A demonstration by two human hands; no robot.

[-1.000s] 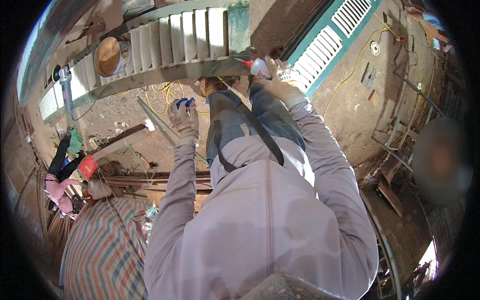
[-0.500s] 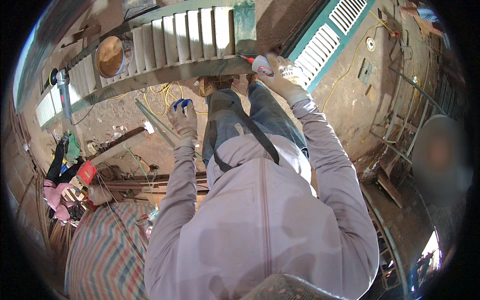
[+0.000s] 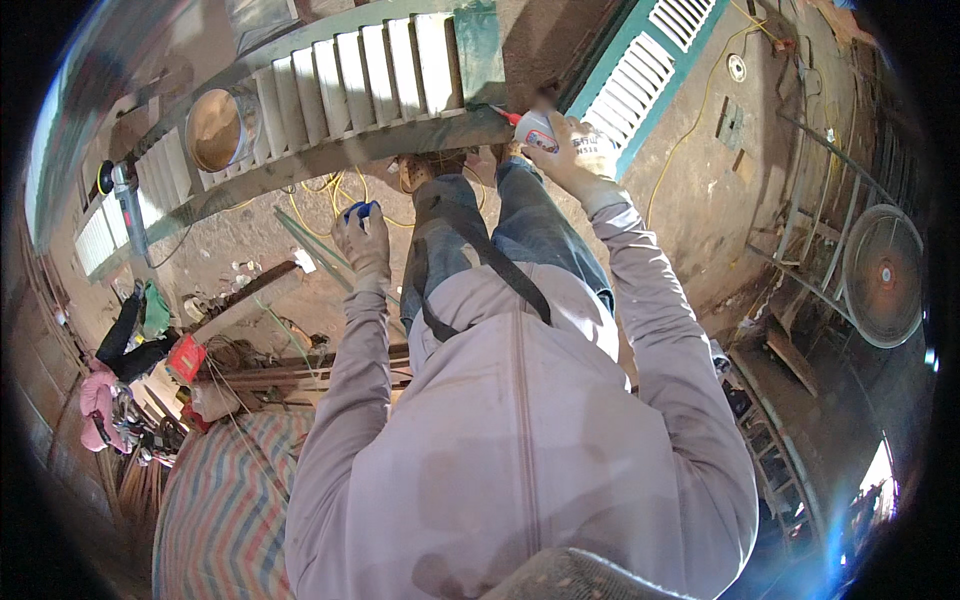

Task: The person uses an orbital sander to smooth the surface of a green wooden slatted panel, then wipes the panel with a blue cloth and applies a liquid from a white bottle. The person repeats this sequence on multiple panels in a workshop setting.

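Observation:
A white squeeze bottle (image 3: 536, 131) with a red nozzle is held in my gloved right hand (image 3: 583, 158). Its nozzle points left at the near edge of a green louvered shutter (image 3: 480, 60), close to the corner of its frame; whether it touches cannot be told. My gloved left hand (image 3: 362, 243) is closed round a small blue object (image 3: 358, 211), too covered to name, below the shutter's near rail. On the slats stands a round tub (image 3: 216, 132) with brown stuff in it. Further left a polisher (image 3: 127, 205) lies on the shutter.
A second green shutter (image 3: 632, 90) leans at the upper right. A yellow cable (image 3: 335, 190) coils on the floor beneath the work. At right stands a large round fan (image 3: 884, 276). A striped sheet (image 3: 235, 500) covers something lower left, near a person in pink (image 3: 100, 405).
The bottle has shifted slightly right and down, and its nozzle has drawn back from the shutter corner. My left hand has barely moved. The whole view has turned a little.

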